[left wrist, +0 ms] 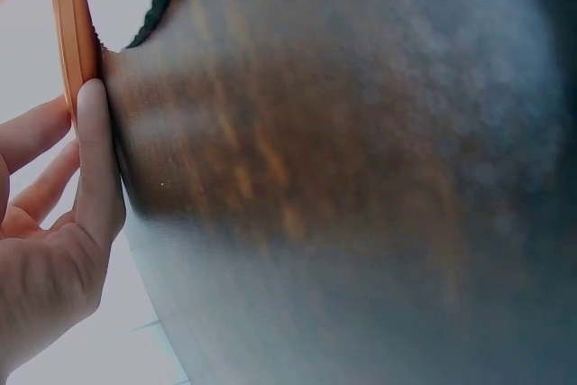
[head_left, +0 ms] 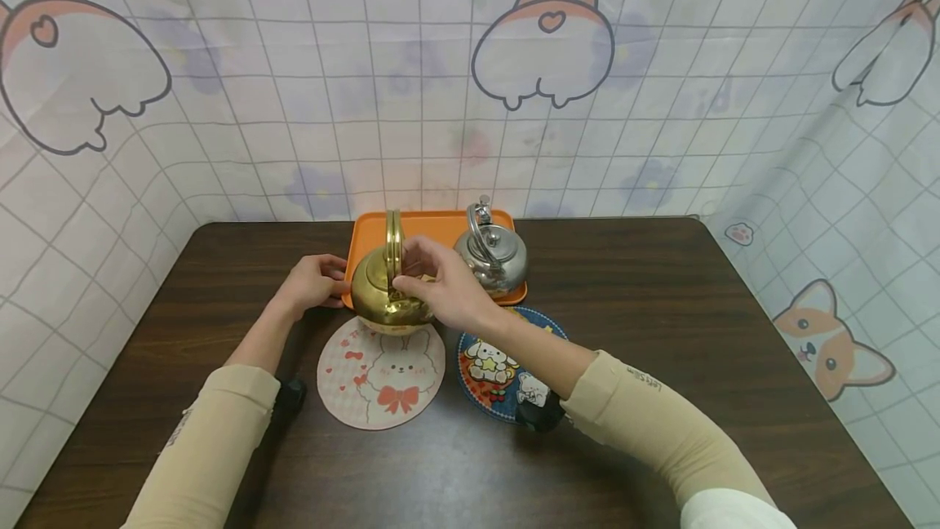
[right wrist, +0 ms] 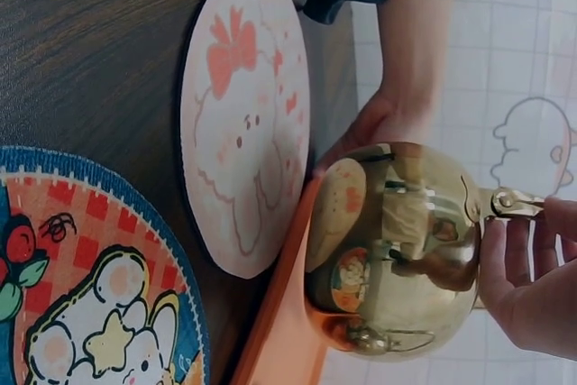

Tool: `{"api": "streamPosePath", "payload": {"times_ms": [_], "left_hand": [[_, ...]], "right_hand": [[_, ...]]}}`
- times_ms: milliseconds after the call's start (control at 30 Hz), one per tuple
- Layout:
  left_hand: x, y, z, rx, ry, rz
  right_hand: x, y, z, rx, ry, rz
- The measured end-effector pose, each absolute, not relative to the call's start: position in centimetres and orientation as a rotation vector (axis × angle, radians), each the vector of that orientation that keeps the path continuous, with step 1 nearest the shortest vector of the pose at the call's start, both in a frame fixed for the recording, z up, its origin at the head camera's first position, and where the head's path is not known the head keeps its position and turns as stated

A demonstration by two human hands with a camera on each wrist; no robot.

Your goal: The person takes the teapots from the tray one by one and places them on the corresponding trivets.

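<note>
A gold kettle (head_left: 378, 288) is at the left part of an orange tray (head_left: 433, 224), its handle upright. My right hand (head_left: 448, 284) holds that handle, thumb and fingers around it; in the right wrist view the hand (right wrist: 536, 286) is at the handle's base beside the shiny kettle body (right wrist: 397, 250). The left hand (head_left: 314, 282) touches the tray's left edge, and in the left wrist view its fingers (left wrist: 97, 155) lie against the orange rim (left wrist: 74, 29). A silver kettle (head_left: 507, 264) stands on the tray's right side.
In front of the tray lie a round pink rabbit mat (head_left: 382, 378) at left and a round blue and red cartoon mat (head_left: 488, 382) at right, partly under my right forearm. The dark wooden table (head_left: 646, 300) meets a patterned wall covering (head_left: 411, 88) behind the tray.
</note>
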State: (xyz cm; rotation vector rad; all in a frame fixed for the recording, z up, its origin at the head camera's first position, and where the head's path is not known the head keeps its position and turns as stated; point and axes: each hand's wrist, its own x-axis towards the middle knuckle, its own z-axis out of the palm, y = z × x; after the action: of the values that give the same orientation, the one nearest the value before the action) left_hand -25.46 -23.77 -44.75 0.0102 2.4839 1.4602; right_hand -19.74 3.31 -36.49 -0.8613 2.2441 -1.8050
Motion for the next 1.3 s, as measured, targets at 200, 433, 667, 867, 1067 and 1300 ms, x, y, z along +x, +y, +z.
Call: {"api": "streamPosePath", "payload": {"times_ms": [200, 433, 667, 867, 1067, 1300], "left_hand": [[-25.4, -23.8, -44.7, 0.018, 2.482, 1.459], [-25.5, -23.8, -44.7, 0.011, 2.469, 1.481], [-25.6, -23.7, -44.7, 0.008, 2.435, 1.523], [-25.6, -23.7, -44.7, -0.003, 2.435, 1.523], [-25.7, -23.7, -44.7, 0.003, 2.445, 1.512], [-25.7, -23.7, -44.7, 0.012, 2.463, 1.485]], "right_hand": [[-19.5, 3.4, -36.3, -0.871, 2.216, -1.812], [-19.3, 3.4, -36.0, -0.874, 2.208, -1.791], [-19.0, 3.3, -35.6, -0.854, 2.182, -1.785], [-18.8, 3.2, -35.5, -0.846, 2.175, -1.781], [-18.5, 3.1, -35.5, -0.862, 2.183, -1.770], [-18.0, 3.0, -35.4, -0.848, 2.182, -1.764]]}}
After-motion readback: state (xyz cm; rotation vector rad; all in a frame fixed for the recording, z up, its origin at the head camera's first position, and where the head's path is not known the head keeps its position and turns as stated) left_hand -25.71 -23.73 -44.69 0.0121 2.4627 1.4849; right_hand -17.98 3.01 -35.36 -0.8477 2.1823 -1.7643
